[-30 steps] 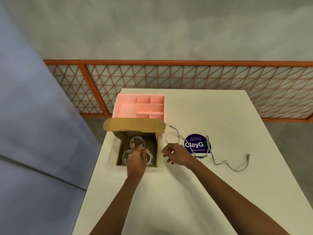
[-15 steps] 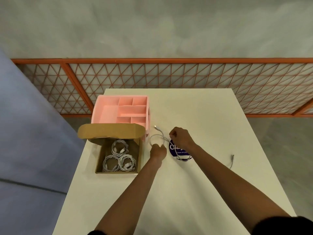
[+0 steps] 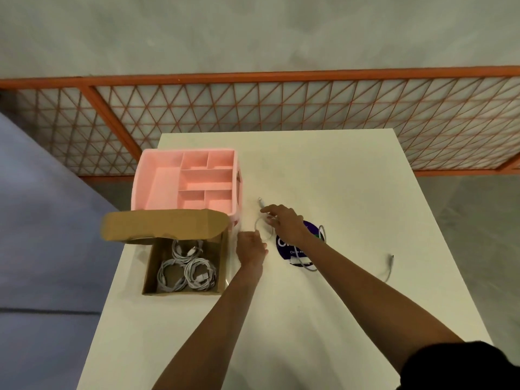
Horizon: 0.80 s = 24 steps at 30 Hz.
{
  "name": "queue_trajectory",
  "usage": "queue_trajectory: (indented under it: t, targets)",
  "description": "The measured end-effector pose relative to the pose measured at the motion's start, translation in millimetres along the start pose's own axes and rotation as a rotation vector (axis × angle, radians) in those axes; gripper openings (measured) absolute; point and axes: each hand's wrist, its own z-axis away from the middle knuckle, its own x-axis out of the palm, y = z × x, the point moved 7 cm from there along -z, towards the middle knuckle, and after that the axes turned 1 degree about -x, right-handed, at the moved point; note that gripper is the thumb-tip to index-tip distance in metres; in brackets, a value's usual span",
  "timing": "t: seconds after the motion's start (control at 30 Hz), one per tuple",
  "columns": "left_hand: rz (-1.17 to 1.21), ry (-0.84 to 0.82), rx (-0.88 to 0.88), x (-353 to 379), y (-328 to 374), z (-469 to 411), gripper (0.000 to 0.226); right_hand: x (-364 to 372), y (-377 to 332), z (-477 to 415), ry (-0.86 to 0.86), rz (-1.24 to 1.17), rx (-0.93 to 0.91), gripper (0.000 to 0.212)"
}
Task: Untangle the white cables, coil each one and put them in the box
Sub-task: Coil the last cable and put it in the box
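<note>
The white rectangular table (image 3: 337,178) carries all task items. The brown cardboard box (image 3: 151,270) stands at the table's left edge with its lid flap (image 3: 163,226) raised at the far side. Three coiled white cables (image 3: 185,270) lie inside the box on its floor: two side by side at the near end, one behind them.

The pink plastic organiser tray (image 3: 168,190), divided into compartments, stands directly behind the box, and the flap overlaps its near edge.

One loose white cable (image 3: 260,225) lies on the table to the right of the box. Its far connector points away from the person. It forms a small loop between the hands, crosses the round purple sticker (image 3: 284,246) and ends well to the right, near the table edge.

The left hand (image 3: 251,247) is just right of the box, back upward. Its fingers are curled under and grip the near side of the loop.

The right hand (image 3: 285,223) is above the sticker. Its index finger is stretched towards the far connector. The remaining fingers and thumb are bent and pinch the far side of the loop.

An orange mesh fence (image 3: 281,108) runs behind the table.
</note>
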Motion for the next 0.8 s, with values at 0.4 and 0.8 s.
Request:
queue_trajectory:
  t: [0.4, 0.8]
  targets:
    - [0.097, -0.352, 0.481, 5, 83, 68, 0.022, -91, -34, 56, 0.284, -0.443, -0.178, 0.016]
    - [0.085, -0.624, 0.363, -22, 81, 141, 0.039, -142, -34, 130, 0.535, -0.553, -0.132, 0.021]
